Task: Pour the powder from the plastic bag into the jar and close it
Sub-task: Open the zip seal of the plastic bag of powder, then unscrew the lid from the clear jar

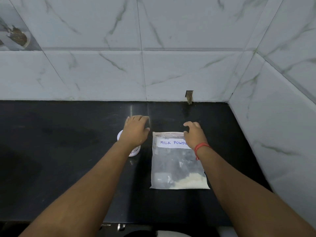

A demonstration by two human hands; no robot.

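A black counter [68, 151] fills the lower half of the frame, backed by pale marble-patterned wall tiles [171, 65] that also run down the right side. A small dark notch [189, 95] breaks the tile edge just above the counter, right of centre.

A clear plastic bag [177, 166] lies flat on the counter, slightly right of centre. Its zip strip is at the far end, and a white label [172, 143] below the strip reads "MILK POWDE", the last part hidden by the wrist. Pale powder [189, 183] sits in the bag's near right corner.

The right hand [194, 134] reaches in from the lower right and rests over the bag's upper right corner at the zip strip, fingers curled downward with the thumb spread to the left. Whether it actually pinches the plastic cannot be told. A red thread [201, 147] is tied around that wrist.

The left hand [136, 129] comes in from the lower left and covers the top of a white jar [135, 151], which stands on the counter just left of the bag. The fingers are spread and bent over it. Only the jar's left rim and a bit of its lettered side show beneath the wrist, so a grip cannot be confirmed.
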